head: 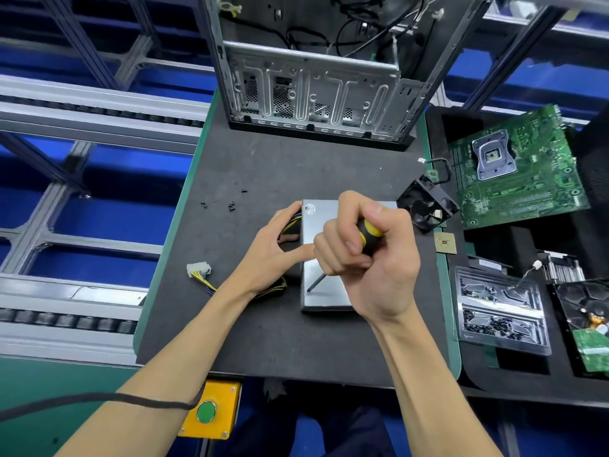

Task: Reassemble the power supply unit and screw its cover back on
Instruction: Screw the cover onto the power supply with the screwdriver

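Sitting at the back of the dark grey foam work mat [263, 341], an open bare-metal computer case [313, 80] stands upright. Green motherboard [517, 169] lies right of the mat, black fan [426, 206] beside it. Grey metal power supply box [324, 291] lies flat mid-mat. Right hand [369, 255] is clenched around a black-and-yellow-handled screwdriver [367, 232], its tilted tip on the box's cover near the left edge. Left hand [280, 245] grips the box's left side by the cables. Small black screws [230, 206] lie loose on the mat, left of the box.
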A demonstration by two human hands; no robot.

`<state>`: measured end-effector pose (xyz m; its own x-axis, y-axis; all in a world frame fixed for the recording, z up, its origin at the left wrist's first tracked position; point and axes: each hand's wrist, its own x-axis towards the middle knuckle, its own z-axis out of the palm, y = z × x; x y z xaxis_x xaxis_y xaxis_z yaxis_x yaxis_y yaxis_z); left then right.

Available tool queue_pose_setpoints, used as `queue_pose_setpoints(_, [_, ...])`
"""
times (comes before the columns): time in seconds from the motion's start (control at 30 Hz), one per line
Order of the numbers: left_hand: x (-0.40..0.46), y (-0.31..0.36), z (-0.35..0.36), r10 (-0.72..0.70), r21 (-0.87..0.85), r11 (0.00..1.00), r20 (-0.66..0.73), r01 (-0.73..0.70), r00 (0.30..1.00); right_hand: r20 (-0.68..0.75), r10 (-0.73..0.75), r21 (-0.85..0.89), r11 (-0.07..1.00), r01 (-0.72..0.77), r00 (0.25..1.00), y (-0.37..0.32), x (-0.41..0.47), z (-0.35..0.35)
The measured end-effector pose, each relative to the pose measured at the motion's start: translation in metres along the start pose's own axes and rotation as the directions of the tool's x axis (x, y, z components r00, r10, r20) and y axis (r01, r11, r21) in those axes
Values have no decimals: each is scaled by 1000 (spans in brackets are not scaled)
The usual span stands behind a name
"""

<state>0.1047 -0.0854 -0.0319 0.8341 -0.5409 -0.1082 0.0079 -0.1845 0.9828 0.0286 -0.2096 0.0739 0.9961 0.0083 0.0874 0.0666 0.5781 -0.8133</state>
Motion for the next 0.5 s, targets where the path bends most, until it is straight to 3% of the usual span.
queue_pose_setpoints(0.5, [1,-3,-1,-22,12,1000,-4,22,1000,34,7,-65,998,-5,999,1,1,3])
